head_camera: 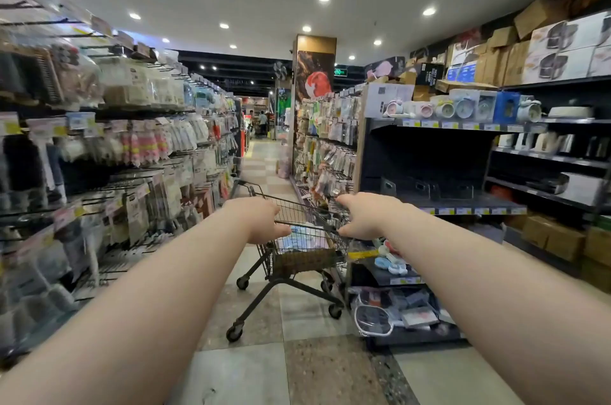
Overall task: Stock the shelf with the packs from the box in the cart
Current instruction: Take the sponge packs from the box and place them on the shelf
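Observation:
A small wire shopping cart (297, 216) stands in the aisle ahead of me. Both my arms reach out to its near rim. My left hand (261, 219) grips the left end of the rim bar. My right hand (363, 216) grips the right end. Inside the basket lies a brown cardboard box (305, 259) with pale blue and pink packs (299, 239) showing above it. A dark shelf (463, 199) on the right, just past the cart, has a mostly bare level with clear dividers.
Peg racks full of hanging packs (132, 146) line the left side. On the right a low end display (393, 302) holds bags and toys beside the cart's wheels. Cartons (552, 239) sit on the floor further right. A tiled aisle (264, 156) runs ahead, with people far off.

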Motion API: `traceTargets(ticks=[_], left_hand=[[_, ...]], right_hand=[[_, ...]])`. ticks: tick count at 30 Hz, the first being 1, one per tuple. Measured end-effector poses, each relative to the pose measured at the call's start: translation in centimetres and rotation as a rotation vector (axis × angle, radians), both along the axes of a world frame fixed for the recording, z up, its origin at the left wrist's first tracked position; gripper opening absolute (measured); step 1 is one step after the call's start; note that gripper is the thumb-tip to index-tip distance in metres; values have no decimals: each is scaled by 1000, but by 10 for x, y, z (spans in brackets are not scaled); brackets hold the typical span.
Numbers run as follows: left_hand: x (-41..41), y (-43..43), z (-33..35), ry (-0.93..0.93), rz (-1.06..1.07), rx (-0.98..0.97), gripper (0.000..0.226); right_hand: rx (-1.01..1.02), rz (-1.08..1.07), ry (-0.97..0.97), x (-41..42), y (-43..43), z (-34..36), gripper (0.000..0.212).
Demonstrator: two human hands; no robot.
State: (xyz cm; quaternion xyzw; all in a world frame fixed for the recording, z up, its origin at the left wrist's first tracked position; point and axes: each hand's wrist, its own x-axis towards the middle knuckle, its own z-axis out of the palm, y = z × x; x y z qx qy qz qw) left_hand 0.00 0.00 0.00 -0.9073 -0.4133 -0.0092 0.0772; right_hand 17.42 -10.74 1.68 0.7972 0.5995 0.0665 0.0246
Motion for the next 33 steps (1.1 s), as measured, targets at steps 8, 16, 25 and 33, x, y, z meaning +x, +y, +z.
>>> traceTargets(ticks=[8,16,25,33], left_hand=[[16,120,-18,83,-44,-7,70],[54,218,-44,117,-60,-95,69],[134,314,-73,152,-73,-87,68],[237,405,-82,114,-13,-101,63]], right_hand=[[-56,-70,44,9,119,-19,69],[-120,-135,82,49,205,-48,71],[-132,-107,114,130,306,-75,70],[-166,-51,141,232,400,-86,67]])
